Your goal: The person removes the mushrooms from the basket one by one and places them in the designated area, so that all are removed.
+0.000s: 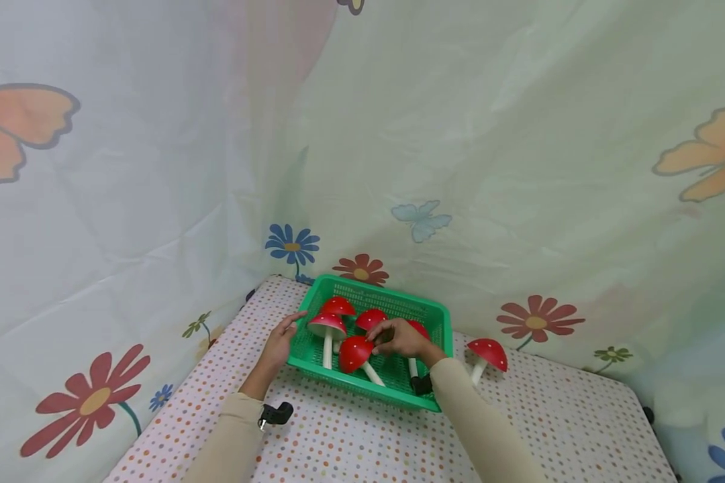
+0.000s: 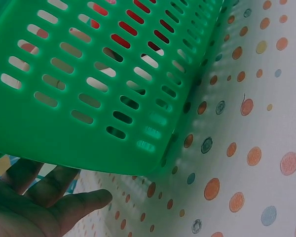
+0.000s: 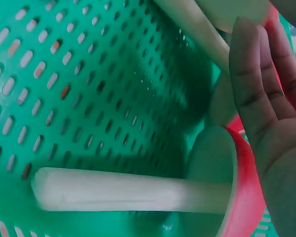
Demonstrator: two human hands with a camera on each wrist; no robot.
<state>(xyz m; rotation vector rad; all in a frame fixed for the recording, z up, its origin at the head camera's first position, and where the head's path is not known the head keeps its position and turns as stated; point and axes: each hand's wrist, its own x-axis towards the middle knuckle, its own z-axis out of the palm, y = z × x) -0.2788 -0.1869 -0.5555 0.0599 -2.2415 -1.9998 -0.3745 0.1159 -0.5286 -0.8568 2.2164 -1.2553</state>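
A green plastic basket (image 1: 362,387) holds several toy mushrooms with white-dotted red caps and pale stems. My left hand (image 1: 280,343) is at the basket's left rim; in the left wrist view its fingers (image 2: 54,185) reach the rim and the thumb stands apart from it. Over the basket's middle, my right hand (image 1: 401,337) is at the cap of the front mushroom (image 1: 355,353). The right wrist view shows its fingers (image 3: 249,74) rather straight beside the caps, with no grip visible. Another mushroom (image 3: 113,190) lies below them on the basket floor.
One more mushroom (image 1: 487,353) lies on the dotted tablecloth (image 1: 362,443), just right of the basket. Behind the table hangs a cloth (image 1: 519,221) printed with flowers and butterflies. Each wrist wears a small black camera.
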